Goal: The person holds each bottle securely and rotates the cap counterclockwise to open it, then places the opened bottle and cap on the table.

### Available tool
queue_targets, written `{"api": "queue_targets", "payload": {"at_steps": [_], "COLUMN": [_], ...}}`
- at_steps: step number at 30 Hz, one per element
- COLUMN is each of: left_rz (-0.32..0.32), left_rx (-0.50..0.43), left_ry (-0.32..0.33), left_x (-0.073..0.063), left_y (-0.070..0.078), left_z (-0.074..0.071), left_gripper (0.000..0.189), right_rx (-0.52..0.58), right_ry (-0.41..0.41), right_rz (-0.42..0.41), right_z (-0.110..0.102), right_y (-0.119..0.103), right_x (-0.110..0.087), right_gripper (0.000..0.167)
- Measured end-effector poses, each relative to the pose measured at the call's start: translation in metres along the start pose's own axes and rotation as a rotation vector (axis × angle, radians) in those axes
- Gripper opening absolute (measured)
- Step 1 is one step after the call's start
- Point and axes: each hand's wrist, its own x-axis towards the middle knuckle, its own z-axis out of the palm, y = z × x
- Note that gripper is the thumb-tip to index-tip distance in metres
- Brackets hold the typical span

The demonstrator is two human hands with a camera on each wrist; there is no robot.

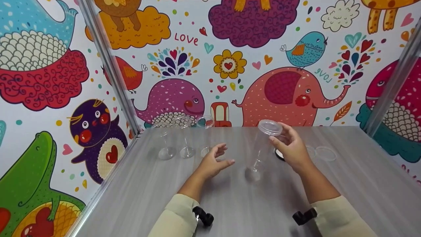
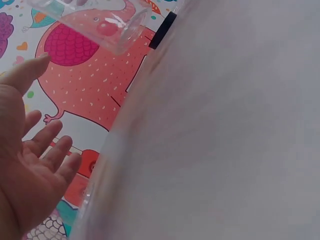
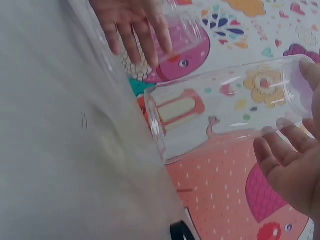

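A tall clear plastic cylinder [image 1: 260,151] with a thick round rim stands in front of me, right of the middle. My right hand [image 1: 293,149] grips it near the top, thumb on the near side and fingers behind. In the right wrist view the cylinder [image 3: 225,112] spans from that hand to the table; whether its base touches the table I cannot tell. My left hand [image 1: 212,163] hovers to the left, fingers spread and holding nothing. In the left wrist view its fingers [image 2: 59,150] are relaxed, apart from the cylinder [image 2: 107,30].
Several similar clear cylinders [image 1: 186,138] stand in a row at the back left. Thin clear round lids [image 1: 325,154] lie behind my right hand. A black-rimmed disc [image 1: 279,154] is partly hidden by that hand. Patterned walls [image 1: 227,98] bound the grey table [image 1: 210,204].
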Motion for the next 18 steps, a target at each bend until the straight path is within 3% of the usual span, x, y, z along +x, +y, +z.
{"api": "queue_targets", "payload": {"at_steps": [8, 18], "left_rz": [0.042, 0.038], "left_rx": [0.033, 0.048], "left_ry": [-0.080, -0.132], "left_x": [-0.006, -0.013], "left_y": [0.016, 0.032], "left_z": [0.008, 0.019], "left_gripper": [0.084, 0.091], "right_rx": [0.050, 0.095], "right_ry": [-0.040, -0.095], "right_rz": [-0.046, -0.071], "right_z": [0.016, 0.027], "right_y": [-0.010, -0.018], "right_x": [-0.009, -0.017], "right_gripper": [0.083, 0.078]}}
